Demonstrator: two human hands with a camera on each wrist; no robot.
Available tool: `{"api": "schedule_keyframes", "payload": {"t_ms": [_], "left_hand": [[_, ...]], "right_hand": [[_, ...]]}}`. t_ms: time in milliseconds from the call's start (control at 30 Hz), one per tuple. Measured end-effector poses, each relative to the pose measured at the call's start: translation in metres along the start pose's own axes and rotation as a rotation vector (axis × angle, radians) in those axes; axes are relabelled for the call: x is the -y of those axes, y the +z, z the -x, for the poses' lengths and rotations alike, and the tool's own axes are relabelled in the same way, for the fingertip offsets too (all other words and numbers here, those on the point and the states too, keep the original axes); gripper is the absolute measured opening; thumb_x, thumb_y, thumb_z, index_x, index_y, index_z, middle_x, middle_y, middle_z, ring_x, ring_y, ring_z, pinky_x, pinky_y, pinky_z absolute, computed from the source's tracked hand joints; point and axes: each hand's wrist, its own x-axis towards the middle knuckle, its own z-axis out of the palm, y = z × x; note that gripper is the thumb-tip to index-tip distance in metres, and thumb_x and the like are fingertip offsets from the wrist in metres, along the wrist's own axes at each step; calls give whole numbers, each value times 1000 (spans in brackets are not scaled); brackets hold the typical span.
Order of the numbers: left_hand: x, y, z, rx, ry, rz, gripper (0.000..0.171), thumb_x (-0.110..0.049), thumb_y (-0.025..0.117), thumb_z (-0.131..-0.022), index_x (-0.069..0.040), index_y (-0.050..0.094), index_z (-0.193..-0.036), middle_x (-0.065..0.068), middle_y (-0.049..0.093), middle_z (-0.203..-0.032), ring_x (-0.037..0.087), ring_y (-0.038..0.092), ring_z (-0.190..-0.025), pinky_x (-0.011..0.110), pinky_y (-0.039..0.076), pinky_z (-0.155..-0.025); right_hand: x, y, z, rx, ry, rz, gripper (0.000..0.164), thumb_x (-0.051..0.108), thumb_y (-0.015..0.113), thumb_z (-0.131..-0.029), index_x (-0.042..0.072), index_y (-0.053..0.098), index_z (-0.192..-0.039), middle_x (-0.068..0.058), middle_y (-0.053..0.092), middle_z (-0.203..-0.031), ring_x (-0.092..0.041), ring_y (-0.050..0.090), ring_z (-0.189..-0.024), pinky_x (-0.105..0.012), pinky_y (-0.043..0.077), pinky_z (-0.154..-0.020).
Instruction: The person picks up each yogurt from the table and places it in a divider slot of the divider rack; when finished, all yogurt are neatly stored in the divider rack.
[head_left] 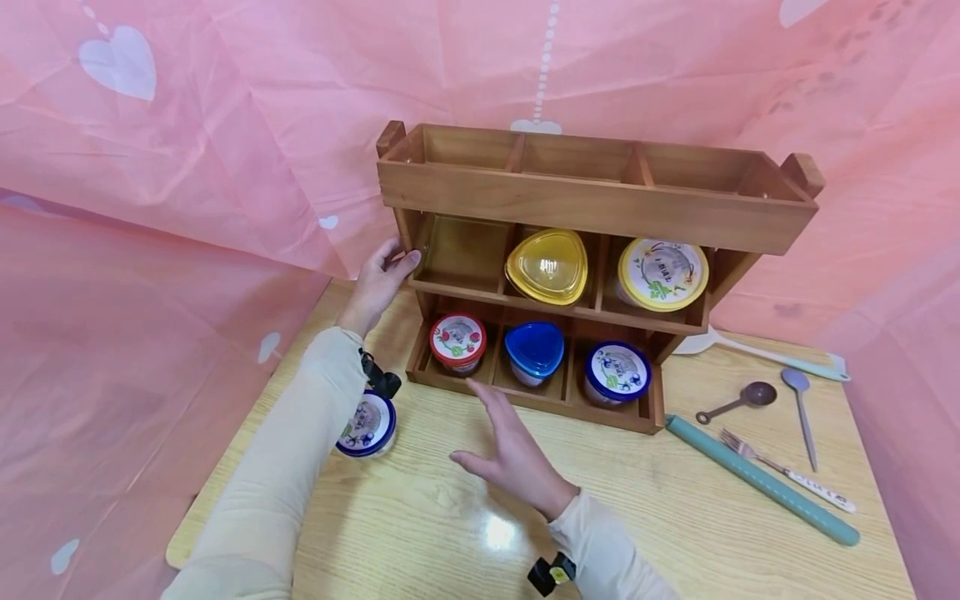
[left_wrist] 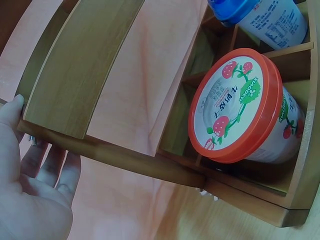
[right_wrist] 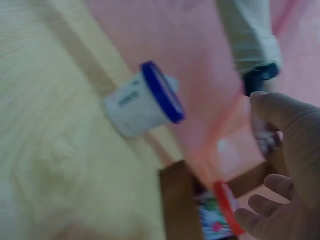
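Observation:
My left hand (head_left: 375,287) holds the left side of a wooden tiered rack (head_left: 592,204). In the left wrist view its thumb lies at the front edge and its fingers (left_wrist: 50,165) go round behind the side post. My right hand (head_left: 517,454) hovers over the table in front of the rack, fingers spread, holding nothing. On the bottom tier sit a red-lidded tub (head_left: 458,342), a blue-lidded triangular tub (head_left: 534,352) and a blue-rimmed round tub (head_left: 618,372). The middle tier carries a yellow triangular tub (head_left: 551,267) and a yellow-rimmed round tub (head_left: 663,273); its left compartment is bare.
Another blue-lidded tub (head_left: 369,425) stands on the table (head_left: 420,517) beneath my left forearm. To the right lie a green rod (head_left: 761,479), a fork (head_left: 780,468), a brown measuring spoon (head_left: 750,397), a grey-blue spoon (head_left: 802,412) and a white-headed utensil (head_left: 765,350). Pink cloth (head_left: 247,125) surrounds the table.

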Motion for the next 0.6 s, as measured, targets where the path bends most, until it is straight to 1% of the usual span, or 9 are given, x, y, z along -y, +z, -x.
{"api": "schedule_keyframes", "payload": {"t_ms": [133, 267, 333, 367, 500, 600], "left_hand": [[0, 0, 1, -4, 2, -12, 53, -30, 61, -98, -12, 45, -146, 11, 47, -149, 26, 45, -137, 41, 38, -116], [0, 0, 1, -2, 3, -20, 54, -31, 61, -98, -13, 45, -146, 11, 47, -149, 25, 45, -137, 41, 38, -116], [-1, -1, 1, -3, 3, -27, 54, -31, 61, -98, -13, 45, -146, 10, 47, -149, 25, 45, -137, 41, 38, -116], [-1, -1, 1, -1, 4, -27, 54, -31, 61, -98, -13, 45, -146, 11, 47, -149, 25, 45, -138, 41, 38, -116], [0, -1, 1, -2, 8, -26, 54, -31, 61, -98, -12, 46, -146, 11, 47, -150, 25, 44, -139, 41, 37, -116], [1, -1, 1, -6, 11, -23, 53, -30, 61, -98, -12, 46, -146, 11, 47, -149, 25, 44, -139, 41, 36, -117]], "right_hand": [[-2, 18, -7, 60, 25, -38, 95, 27, 82, -82, 20, 23, -156, -4, 33, -157, -23, 33, -145, -47, 32, -118], [-1, 31, -16, 109, 61, -64, 94, 32, 80, -83, 25, 21, -156, -2, 31, -158, -22, 33, -145, -46, 35, -117], [-1, 36, -20, 126, 66, -76, 94, 33, 80, -84, 26, 20, -156, -2, 31, -158, -22, 34, -145, -46, 36, -116], [-2, 39, -22, 134, 65, -78, 94, 34, 79, -84, 26, 20, -156, -2, 31, -158, -22, 35, -144, -46, 36, -116], [-4, 54, -30, 150, 40, -95, 94, 31, 79, -84, 18, 21, -156, -5, 32, -157, -26, 37, -143, -46, 36, -116], [-5, 67, -34, 169, 48, -106, 95, 33, 79, -84, 16, 20, -157, -5, 33, -156, -27, 38, -142, -46, 36, -116]]}}
